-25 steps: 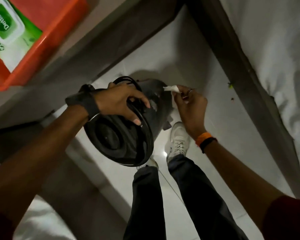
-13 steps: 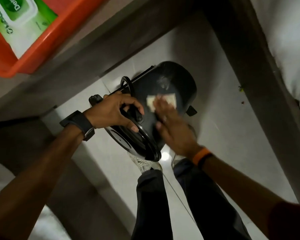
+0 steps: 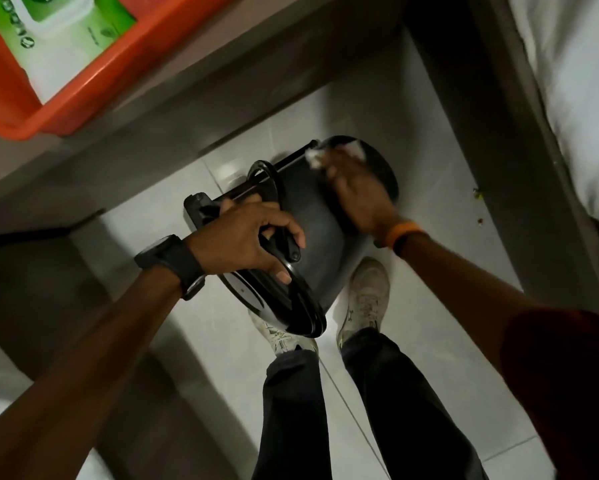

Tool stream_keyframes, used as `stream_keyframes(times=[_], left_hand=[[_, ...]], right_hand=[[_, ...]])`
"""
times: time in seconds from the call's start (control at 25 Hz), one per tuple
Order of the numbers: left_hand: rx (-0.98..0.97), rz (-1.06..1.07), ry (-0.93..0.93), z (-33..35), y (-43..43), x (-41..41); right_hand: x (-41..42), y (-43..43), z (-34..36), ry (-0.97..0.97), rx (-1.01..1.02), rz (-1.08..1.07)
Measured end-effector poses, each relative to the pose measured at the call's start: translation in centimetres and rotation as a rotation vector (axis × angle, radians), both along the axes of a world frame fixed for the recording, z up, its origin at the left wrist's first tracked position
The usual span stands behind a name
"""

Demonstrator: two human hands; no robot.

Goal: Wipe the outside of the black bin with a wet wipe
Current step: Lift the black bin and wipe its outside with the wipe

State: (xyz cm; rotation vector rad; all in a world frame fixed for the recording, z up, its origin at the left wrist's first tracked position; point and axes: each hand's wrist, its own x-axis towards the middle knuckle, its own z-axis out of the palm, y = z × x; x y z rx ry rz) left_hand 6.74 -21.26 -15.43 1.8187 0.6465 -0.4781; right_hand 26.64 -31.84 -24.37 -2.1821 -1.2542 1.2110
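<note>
The black bin is held tilted above the tiled floor, its lidded top toward me and its base pointing away. My left hand grips the bin at its rim and wire handle. My right hand lies flat on the bin's side wall near the base, pressing a white wet wipe against it. The wipe shows past my fingertips and is partly hidden under the hand, which is motion-blurred.
An orange tray with a green pack of wipes sits on a grey surface at upper left. A bed with a white sheet runs along the right. My feet in white shoes stand on the tiles below the bin.
My right hand has slid the wipe along the bin's side from near the rim toward the base. The bin has tipped further, showing more of its wall. My left hand keeps its grip.
</note>
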Motion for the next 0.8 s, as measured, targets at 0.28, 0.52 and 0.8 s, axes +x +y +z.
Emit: stream_keyframes(times=[0.28,0.52,0.8], left_hand=[[0.001,0.026,-0.009,0.5,-0.5,0.9],[0.039,-0.001,-0.017,0.4,-1.1,0.5],[-0.097,0.1,-0.06,0.4,-0.1,0.6]], right_hand=[[-3.1,-2.8,4.5,0.111,0.027,0.101],[2.4,3.4,-1.9,-0.067,-0.197,-0.059],[-6.8,-8.5,8.8,0.312,0.091,-0.045]])
